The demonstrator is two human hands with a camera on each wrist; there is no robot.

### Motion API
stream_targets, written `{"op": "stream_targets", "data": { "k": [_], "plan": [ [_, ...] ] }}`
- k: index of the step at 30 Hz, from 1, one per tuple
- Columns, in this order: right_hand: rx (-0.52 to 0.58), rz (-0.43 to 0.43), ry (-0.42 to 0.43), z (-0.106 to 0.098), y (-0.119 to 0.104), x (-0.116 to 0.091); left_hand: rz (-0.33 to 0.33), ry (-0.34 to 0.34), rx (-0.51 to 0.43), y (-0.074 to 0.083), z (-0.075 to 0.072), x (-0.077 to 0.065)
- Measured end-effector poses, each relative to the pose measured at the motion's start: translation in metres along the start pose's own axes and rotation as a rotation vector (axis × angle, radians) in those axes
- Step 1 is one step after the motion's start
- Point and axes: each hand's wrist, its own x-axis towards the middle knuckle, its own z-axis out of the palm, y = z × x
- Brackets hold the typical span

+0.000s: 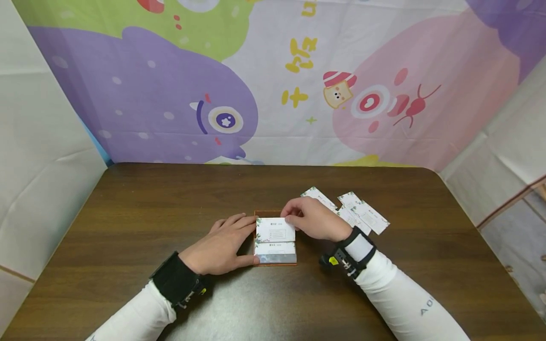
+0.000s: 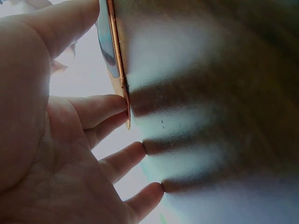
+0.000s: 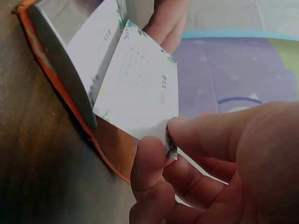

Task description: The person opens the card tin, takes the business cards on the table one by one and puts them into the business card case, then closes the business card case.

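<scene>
A small orange-brown card holder (image 1: 275,264) lies on the table between the hands, with a clear pocket along its near side. One white card (image 1: 279,247) sits partly inside that pocket. Pinched at its far right corner by my right hand (image 1: 317,219), a second white card (image 1: 273,229) with leaf prints overlaps the first; the right wrist view shows it tilted up over the holder. My left hand (image 1: 223,244) rests against the holder's left edge, thumb near the bottom corner and fingers extended. In the left wrist view its fingertips (image 2: 122,103) touch the holder's rim.
Several more white printed cards (image 1: 375,217) lie loosely overlapped on the table to the right, partly behind the right hand. The brown wooden table (image 1: 179,189) ends at a cartoon-printed curtain (image 1: 170,94).
</scene>
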Motion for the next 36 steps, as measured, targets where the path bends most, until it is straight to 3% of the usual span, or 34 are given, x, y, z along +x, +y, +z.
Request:
{"op": "stream_targets", "data": {
  "k": [21, 36],
  "plan": [
    [0.006, 0.028, -0.066, 0.005, -0.002, -0.004, 0.006, 0.000, -0.011, 0.000, 0.000, -0.001],
    [-0.050, -0.014, -0.080, 0.015, 0.001, -0.010, 0.004, -0.004, -0.025, 0.001, -0.001, -0.001]
  ]
}}
